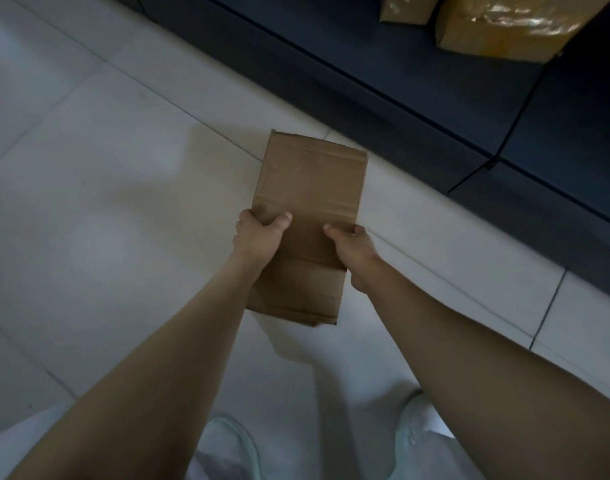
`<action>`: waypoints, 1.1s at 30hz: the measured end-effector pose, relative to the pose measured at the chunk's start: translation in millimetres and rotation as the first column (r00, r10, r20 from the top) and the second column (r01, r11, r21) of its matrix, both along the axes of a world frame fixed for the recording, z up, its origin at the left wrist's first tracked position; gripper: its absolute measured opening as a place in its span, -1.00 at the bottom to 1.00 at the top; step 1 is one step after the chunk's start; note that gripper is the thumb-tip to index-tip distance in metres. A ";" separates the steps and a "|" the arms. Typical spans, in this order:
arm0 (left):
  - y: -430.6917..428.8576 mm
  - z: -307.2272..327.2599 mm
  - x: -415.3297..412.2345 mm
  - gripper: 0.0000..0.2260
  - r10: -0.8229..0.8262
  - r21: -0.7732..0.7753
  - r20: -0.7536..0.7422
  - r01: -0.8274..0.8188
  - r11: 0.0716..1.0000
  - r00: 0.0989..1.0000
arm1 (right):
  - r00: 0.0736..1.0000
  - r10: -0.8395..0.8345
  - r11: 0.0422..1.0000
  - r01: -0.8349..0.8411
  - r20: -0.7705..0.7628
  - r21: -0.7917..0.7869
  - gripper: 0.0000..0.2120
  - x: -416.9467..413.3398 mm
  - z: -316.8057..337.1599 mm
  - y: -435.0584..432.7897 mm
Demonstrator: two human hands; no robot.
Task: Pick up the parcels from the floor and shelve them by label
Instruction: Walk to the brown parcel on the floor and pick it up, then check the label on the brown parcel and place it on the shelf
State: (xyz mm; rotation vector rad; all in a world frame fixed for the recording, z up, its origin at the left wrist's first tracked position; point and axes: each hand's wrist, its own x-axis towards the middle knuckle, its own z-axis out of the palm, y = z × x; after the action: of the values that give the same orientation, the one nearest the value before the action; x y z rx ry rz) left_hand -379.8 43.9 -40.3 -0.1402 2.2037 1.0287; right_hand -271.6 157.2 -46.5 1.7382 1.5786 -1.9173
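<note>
Am gripping cardboard parcel (308,202) both sides: left hand (258,237), right hand (353,249) closed round edges, thumbs on top. Judging stiff, light, tape slippery; label not showing.

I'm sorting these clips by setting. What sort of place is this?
Probably a parcel storeroom or small warehouse. Both hands, left and right, hold a plain cardboard box over a pale tiled floor, beside dark shelving that holds taped parcels.

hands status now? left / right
Left hand: closed on the cardboard parcel, left edge.
Right hand: closed on the same parcel, right edge.
</note>
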 end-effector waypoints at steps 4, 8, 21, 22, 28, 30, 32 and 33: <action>4.7 46.8 -13.6 -0.23 0.049 0.034 -0.054 -0.047 0.998 0.997 | 0.998 0.001 0.998 0.003 -0.057 0.063 -0.38 -18.8 44.3 5.6; 0.0 128.5 -21.1 -0.28 0.155 0.075 -0.089 -0.148 0.986 0.984 | 0.995 0.029 0.996 -0.021 -0.093 0.089 -0.14 -39.7 131.4 -1.4; -30.9 509.1 -56.8 -0.35 0.289 0.198 -0.097 -0.266 0.943 0.953 | 0.966 0.220 0.954 -0.183 -0.139 0.237 0.01 -96.4 519.5 -23.2; -33.9 536.8 -58.4 -0.35 0.297 0.213 -0.102 -0.271 0.939 0.949 | 0.965 0.222 0.951 -0.183 -0.142 0.248 -0.01 -98.5 547.6 -25.9; -55.4 681.8 -66.7 -0.36 0.311 0.291 -0.158 -0.257 0.922 0.937 | 0.943 0.252 0.934 -0.177 -0.220 0.312 -0.08 -104.9 688.8 -46.9; -63.7 721.3 -71.9 -0.31 0.310 0.308 -0.173 -0.248 0.919 0.935 | 0.929 0.262 0.929 -0.171 -0.259 0.327 0.01 -110.5 725.5 -56.0; -70.9 760.0 -77.4 -0.23 0.313 0.330 -0.172 -0.245 0.912 0.934 | 0.919 0.264 0.933 -0.166 -0.294 0.319 0.07 -118.1 758.3 -62.4; -74.6 777.7 -80.9 -0.20 0.314 0.344 -0.169 -0.242 0.907 0.934 | 0.911 0.268 0.933 -0.165 -0.313 0.320 0.05 -121.2 776.0 -65.7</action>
State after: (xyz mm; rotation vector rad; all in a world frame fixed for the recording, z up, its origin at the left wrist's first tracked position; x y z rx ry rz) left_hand -460.7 -30.7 737.4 -0.2090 2.2179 1.6175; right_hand -392.8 91.5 729.5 1.2686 2.1716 -2.0516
